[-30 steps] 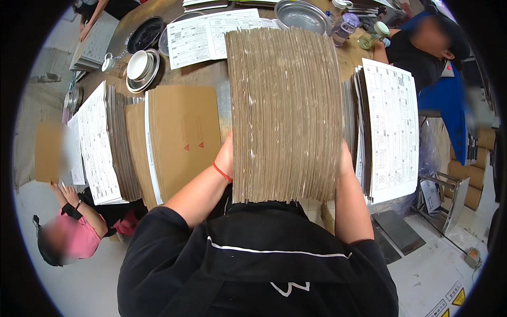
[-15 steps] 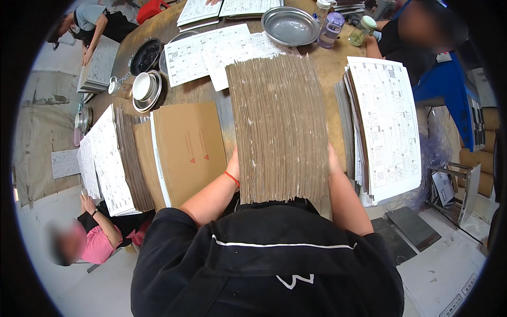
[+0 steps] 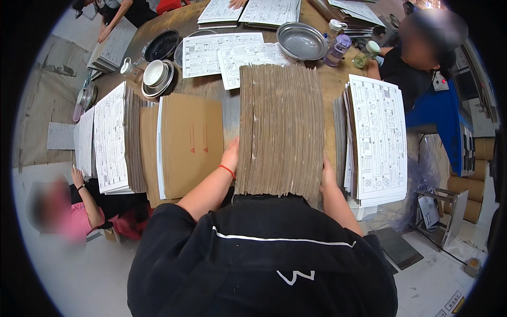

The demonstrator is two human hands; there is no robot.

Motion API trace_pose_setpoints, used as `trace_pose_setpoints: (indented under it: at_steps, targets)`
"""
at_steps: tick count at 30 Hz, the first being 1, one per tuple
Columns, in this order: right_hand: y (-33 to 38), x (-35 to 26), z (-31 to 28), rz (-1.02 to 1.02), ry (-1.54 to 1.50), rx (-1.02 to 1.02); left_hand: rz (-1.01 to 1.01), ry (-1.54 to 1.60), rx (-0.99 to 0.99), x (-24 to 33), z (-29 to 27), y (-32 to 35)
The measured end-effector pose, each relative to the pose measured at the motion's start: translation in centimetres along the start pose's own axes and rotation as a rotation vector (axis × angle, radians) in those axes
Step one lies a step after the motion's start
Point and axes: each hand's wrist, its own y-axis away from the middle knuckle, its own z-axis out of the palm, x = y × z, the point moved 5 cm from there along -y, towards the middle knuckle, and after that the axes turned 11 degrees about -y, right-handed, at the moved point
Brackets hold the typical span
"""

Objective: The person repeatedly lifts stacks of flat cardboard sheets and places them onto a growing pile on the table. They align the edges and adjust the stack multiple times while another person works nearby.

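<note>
Board stack: a thick block of brown sheets (image 3: pixel 281 129), edges facing up, in front of the person's body; whether it rests on the worktop (image 3: pixel 338 79) or is lifted, I cannot tell.
Left hand: pressed to the stack's left side (image 3: pixel 230 154), red band at the wrist, fingertips hidden.
Right hand: against the opposite side (image 3: pixel 327 173), so the block is held between both; its finger spread cannot be told.
Weight and feel: probably heavy as a bundle, each sheet stiff, edges likely easy to fray.
Slip: loose middle sheets could slide out if squeezing eases.
Best hold: low on both outer faces, palms flat, pressing evenly inward.
Neighbours: brown cardboard (image 3: pixel 193 148) left, printed sheets (image 3: pixel 379 140) right.
</note>
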Motion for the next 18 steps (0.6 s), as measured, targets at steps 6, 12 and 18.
trace_pose_setpoints:
  at_steps: [6,12,18]
  targets:
    - [-0.5,1.2,-3.5,-0.083,0.020,-0.029,-0.053,-0.036,-0.107,4.4,3.2,2.8]
    - [-1.1,2.5,-3.9,-0.066,-0.021,-0.110,-0.016,-0.020,0.006,2.5,1.7,1.6]
    - [-0.6,1.5,-5.3,-0.028,-0.114,-0.099,-0.064,-0.116,0.066,2.6,5.8,1.9]
